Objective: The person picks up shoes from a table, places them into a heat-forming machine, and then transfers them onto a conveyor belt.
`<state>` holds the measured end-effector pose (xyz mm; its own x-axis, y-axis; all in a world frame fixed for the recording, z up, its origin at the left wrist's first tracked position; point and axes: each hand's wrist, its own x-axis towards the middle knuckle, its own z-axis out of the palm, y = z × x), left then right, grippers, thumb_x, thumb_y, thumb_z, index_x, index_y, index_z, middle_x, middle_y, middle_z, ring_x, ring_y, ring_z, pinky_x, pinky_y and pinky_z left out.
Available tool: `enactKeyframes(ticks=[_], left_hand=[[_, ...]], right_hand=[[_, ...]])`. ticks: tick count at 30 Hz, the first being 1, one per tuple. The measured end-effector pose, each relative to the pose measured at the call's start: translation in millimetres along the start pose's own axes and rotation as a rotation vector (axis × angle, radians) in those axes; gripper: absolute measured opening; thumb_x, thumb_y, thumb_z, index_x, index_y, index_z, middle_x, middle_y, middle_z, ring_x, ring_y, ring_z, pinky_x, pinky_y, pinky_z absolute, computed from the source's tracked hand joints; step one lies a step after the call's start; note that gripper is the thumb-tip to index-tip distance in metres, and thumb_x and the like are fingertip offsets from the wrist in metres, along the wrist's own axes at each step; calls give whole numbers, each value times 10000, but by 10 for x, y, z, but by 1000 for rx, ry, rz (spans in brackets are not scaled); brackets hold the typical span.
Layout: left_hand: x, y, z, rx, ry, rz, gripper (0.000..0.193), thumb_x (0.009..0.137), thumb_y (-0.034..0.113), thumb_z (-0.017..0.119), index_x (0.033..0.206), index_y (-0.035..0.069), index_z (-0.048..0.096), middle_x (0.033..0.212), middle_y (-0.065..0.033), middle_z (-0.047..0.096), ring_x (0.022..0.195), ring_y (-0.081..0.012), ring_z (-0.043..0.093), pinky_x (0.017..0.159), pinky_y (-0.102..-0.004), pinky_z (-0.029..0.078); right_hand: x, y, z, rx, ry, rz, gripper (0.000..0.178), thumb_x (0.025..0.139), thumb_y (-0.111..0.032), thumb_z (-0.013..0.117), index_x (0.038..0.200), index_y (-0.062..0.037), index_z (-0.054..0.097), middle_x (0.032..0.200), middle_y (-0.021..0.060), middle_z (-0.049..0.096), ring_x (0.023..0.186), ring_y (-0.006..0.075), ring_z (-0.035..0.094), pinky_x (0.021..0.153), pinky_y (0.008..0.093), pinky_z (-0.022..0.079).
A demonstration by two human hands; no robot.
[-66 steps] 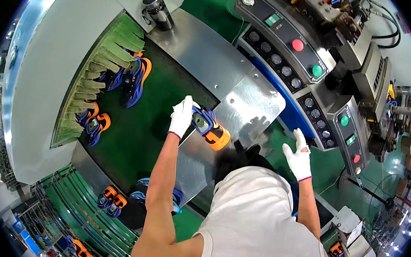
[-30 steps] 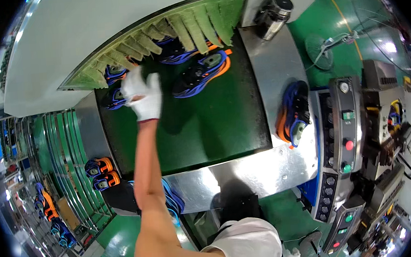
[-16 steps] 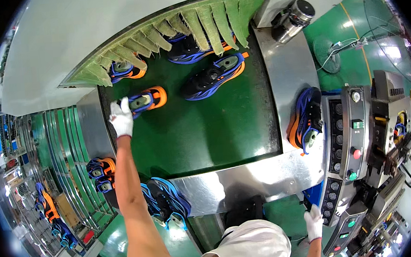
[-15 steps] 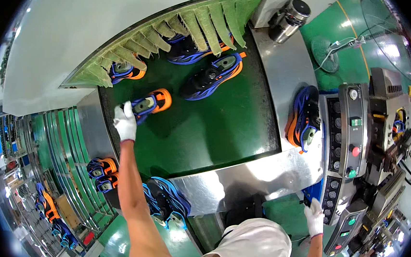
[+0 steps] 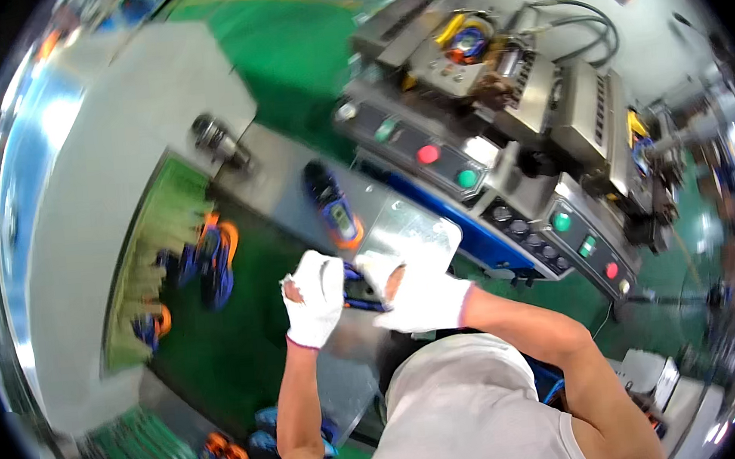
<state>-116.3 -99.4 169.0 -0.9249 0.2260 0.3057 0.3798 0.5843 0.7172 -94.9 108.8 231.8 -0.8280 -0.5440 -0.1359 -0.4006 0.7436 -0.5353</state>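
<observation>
Both my hands wear white gloves and are closed on a dark sports shoe with blue edging (image 5: 358, 291), held in front of my body over the metal edge of the conveyor. My left hand (image 5: 314, 298) grips its left end, and my right hand (image 5: 420, 294) the other end. The gloves and motion blur hide much of this shoe. Just beyond my hands, a black, blue and orange shoe (image 5: 332, 205) lies on the metal ledge. More such shoes (image 5: 217, 263) sit on the green conveyor belt (image 5: 213, 354) to the left.
A strip curtain (image 5: 141, 256) hangs over the belt's far end. A steel flask (image 5: 221, 142) stands on the ledge. At the right is a machine with a button panel (image 5: 417, 148), gauges and cables. Orange-trimmed shoes (image 5: 223, 455) and light-blue-trimmed shoes (image 5: 267, 436) lie at lower left.
My view has turned right towards the machine. My left hand has brought a shoe from the belt to in front of me, and my right hand has come up and taken hold of it.
</observation>
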Motion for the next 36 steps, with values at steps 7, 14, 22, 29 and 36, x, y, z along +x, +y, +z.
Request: enactKeyframes(ticks=[7,14,22,29,36], left_hand=[[1308,1475,981,246,-364,682,144,888,256,673,1003,190,727,845,-49,614,802,-257,632,580,-409,481],[2829,2248,1722,-6,-2,527,300,920,175,747,1154,19,640,1097,-173,630,934,-315,665,847,-395,541],[4649,1349,2726,200,-221,159,667,887,461,745,1342,4,572,1302,-234,593,1151,-347,632,1007,-440,498],[5104,873,3966,516,-285,12,870,791,557,770,1414,39,454,1435,-253,525,1271,-414,577,1083,-520,436],[5511,1200,3366,406,-421,-12,780,721,526,758,1208,-61,591,1159,-285,691,1121,-404,670,996,-454,521]], right_hand=[[-958,1227,-642,568,341,163,629,770,-475,806,1153,-18,607,991,210,708,929,338,713,852,402,552],[-2085,1993,-728,1363,290,525,566,757,-230,909,1195,-21,618,975,28,668,826,94,598,727,278,516],[-2554,2544,-263,2192,819,314,629,755,25,780,1332,30,528,1176,109,658,986,207,665,886,338,549],[-2552,2550,-242,2216,1200,383,672,752,55,720,1386,29,500,1112,137,691,869,229,694,788,342,582],[-2646,2502,-406,2166,1275,438,719,749,85,659,1441,29,471,1047,166,724,753,251,723,690,347,615]])
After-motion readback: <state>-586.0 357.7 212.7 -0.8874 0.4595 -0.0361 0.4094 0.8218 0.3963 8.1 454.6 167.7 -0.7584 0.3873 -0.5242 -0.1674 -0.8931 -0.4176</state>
